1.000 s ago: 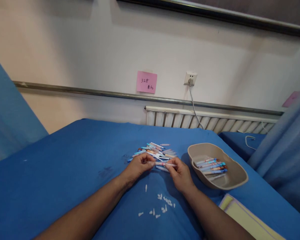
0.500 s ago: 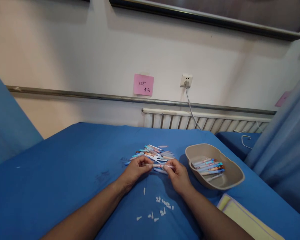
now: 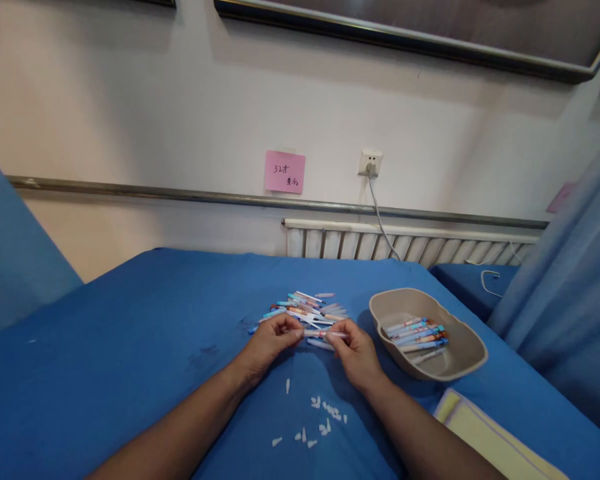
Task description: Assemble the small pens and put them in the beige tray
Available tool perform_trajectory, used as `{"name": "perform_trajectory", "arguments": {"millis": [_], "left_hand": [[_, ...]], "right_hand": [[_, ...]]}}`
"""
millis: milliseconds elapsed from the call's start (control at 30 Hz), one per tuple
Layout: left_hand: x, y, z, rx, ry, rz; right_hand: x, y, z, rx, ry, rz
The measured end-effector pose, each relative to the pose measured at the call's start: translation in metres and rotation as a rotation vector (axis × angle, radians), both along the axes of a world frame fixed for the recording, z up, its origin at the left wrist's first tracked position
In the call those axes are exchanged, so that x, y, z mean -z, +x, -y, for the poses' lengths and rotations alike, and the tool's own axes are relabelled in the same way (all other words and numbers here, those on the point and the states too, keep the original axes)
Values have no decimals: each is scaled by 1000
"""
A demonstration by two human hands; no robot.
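Between my two hands a pale pen (image 3: 315, 333) with reddish marks lies level above the blue sheet. My left hand (image 3: 275, 341) pinches its left end, and my right hand (image 3: 353, 347) grips the right end between thumb and fingers. Just behind the hands is a loose pile of pens and pen parts (image 3: 300, 308) in white, blue, orange and pink, partly hidden by my fingers. Several small white cone-shaped tips (image 3: 325, 427) lie scattered on the sheet between my forearms.
A beige basin (image 3: 460, 363) holding several pens (image 3: 417, 333) stands right of my right hand. Nearer me lies a folded yellow cloth (image 3: 485, 433). The blue-covered bed (image 3: 105, 353) meets a wall with a radiator (image 3: 350, 240). Blue curtains (image 3: 575, 280) hang at both sides.
The view has shifted very slightly. Both hands keep their hold on the pen in nearly the same place, and the pile and basin are unchanged.
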State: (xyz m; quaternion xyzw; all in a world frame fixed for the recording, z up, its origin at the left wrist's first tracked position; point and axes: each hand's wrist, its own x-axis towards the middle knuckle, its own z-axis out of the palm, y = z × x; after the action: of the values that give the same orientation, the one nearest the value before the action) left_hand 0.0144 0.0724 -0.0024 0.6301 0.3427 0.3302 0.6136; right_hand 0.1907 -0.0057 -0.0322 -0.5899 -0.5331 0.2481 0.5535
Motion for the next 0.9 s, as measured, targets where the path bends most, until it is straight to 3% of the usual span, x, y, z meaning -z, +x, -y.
{"name": "perform_trajectory", "arguments": {"millis": [133,400,900], "left_hand": [[-5,0,3,-22,28,4],[1,2,1,-41,-107,-20],[3,4,-7,-41,91,-32]], "right_hand": [[4,2,-2,-15,-17,-39],[2,0,0,11,26,-13],[3,-2,-7,16,22,-80]]}}
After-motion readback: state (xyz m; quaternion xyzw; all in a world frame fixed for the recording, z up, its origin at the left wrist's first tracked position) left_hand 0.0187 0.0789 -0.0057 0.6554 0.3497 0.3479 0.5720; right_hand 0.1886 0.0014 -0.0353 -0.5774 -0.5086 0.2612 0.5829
